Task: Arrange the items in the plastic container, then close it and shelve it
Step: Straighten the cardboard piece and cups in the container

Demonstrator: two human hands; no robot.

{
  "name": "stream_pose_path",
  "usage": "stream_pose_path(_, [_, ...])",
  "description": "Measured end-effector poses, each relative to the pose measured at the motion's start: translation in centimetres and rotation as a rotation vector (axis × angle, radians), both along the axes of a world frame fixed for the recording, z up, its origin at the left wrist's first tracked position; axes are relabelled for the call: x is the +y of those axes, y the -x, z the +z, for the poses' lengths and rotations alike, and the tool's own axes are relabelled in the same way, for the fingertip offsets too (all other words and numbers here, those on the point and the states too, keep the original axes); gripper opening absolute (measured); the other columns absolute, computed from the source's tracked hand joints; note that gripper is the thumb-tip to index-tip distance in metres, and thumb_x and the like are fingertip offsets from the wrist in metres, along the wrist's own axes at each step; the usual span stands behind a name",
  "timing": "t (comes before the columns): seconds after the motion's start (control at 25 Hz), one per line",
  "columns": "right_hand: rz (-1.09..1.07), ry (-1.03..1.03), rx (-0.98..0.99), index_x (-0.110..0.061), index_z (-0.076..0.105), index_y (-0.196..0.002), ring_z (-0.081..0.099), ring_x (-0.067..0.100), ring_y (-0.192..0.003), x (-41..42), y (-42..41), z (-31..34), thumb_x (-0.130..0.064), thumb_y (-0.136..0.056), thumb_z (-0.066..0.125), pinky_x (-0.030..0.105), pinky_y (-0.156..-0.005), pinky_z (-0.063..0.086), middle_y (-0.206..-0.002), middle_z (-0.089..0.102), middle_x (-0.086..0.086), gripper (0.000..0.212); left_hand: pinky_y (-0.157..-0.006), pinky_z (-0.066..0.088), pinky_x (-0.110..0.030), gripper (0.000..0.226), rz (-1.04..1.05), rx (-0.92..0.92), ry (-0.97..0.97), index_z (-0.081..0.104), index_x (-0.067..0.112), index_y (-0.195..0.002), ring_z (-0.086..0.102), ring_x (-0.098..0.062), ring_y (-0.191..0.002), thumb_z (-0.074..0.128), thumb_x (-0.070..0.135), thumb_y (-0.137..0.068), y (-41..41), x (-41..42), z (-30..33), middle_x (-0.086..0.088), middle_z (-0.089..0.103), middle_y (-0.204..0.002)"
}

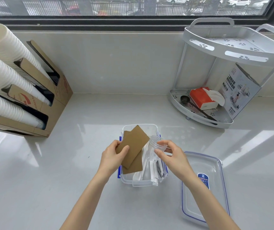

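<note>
Plastic container (127,182) stands open on the pale worktop (99,123), in the middle and near the person. It is clear, with blue clips on its sides. Inside it lie white wrapped items (145,171), long and thin, leaning toward the near right corner. Its lid (216,166) lies flat on the worktop just to the right of it, apart from it, with a blue seal line and a blue label.

The left hand (112,157) is closed on a brown cardboard piece (133,143), thumb on top and fingers below, and holds it tilted over the left part of the container. A second brown piece (136,166) is under the first one; I cannot tell if the hand holds this one too. The right hand (171,155) holds a small clear cup (156,143) between the thumb and the fingers, over the right side of the container, its round mouth turned toward the left.

At the far right a white corner shelf rack (232,47) stands against the wall. Its lower tier carries a red tissue pack (199,97), a dark spoon (183,98) and a printed box (242,92). At the left a cardboard holder (58,97) keeps stacks of white paper cups (8,77)
</note>
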State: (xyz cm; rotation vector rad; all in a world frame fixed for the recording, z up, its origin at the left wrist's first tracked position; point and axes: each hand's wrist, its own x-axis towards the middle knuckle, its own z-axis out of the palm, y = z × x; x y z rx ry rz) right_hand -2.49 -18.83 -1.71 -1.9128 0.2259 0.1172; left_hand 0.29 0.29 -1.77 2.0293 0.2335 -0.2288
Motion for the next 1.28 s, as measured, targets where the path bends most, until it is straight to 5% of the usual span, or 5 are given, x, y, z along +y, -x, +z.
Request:
stream_pose_path(0.52, [-0.002, 0.022, -0.017, -0.032, 0.053, -0.095, 0.054, 0.009, -0.098, 1.4, 0.1, 0.6, -0.028, -0.085, 0.059, 0.000, -0.065, 0.040, -0.114, 0.058, -0.005, 0.013, -0.067, 0.047, -0.022, 0.027, -0.089, 0.047, 0.204, 0.046, 0.026, -0.112, 0.060, -0.019, -0.093, 0.053, 0.017, -0.087, 1.5, -0.2, 0.2, 0.005, 0.059, -0.101])
stream_pose_path(0.76, [-0.010, 0.027, 0.002, -0.031, 0.053, -0.097, 0.054, 0.010, -0.100, 1.3, 0.4, 0.5, -0.029, -0.085, 0.058, 0.004, -0.064, 0.041, -0.116, 0.058, -0.004, 0.013, -0.057, 0.039, -0.019, 0.044, -0.017, -0.064, -0.078, 0.041, 0.021, -0.127, 0.050, -0.020, -0.088, 0.046, 0.011, -0.084, 1.5, 0.1, -0.3, 0.003, 0.051, -0.100])
stream_pose_path(0.92, [-0.016, 0.016, 0.019, -0.030, 0.053, -0.097, 0.054, 0.012, -0.100, 1.2, 0.5, 0.3, -0.026, -0.085, 0.059, 0.015, -0.079, 0.035, -0.118, 0.059, 0.000, 0.014, -0.073, 0.037, -0.027, 0.051, -0.007, -0.101, -0.228, 0.035, 0.017, -0.134, 0.046, -0.021, -0.082, 0.042, 0.009, -0.085, 1.7, 0.0, -0.5, 0.000, 0.039, -0.105])
stream_pose_path(1.08, [-0.006, 0.008, 0.028, -0.030, 0.053, -0.097, 0.054, 0.012, -0.099, 1.3, 0.5, 0.3, -0.027, -0.085, 0.059, 0.018, -0.080, 0.035, -0.118, 0.059, 0.000, 0.013, -0.071, 0.053, -0.043, 0.059, -0.029, -0.097, -0.268, 0.028, 0.023, -0.139, 0.049, -0.027, -0.073, 0.039, 0.007, -0.084, 1.7, -0.9, -0.2, -0.001, 0.033, -0.099])
stream_pose_path(1.28, [-0.006, 0.009, 0.034, -0.027, 0.055, -0.099, 0.054, 0.012, -0.100, 1.1, 0.5, 0.1, -0.026, -0.085, 0.059, 0.019, -0.082, 0.035, -0.119, 0.059, 0.001, 0.015, -0.070, 0.048, -0.038, 0.064, -0.040, -0.080, -0.383, 0.021, 0.020, -0.142, 0.053, -0.034, -0.076, 0.040, 0.005, -0.083, 1.7, -2.1, -0.5, -0.008, 0.036, -0.109])
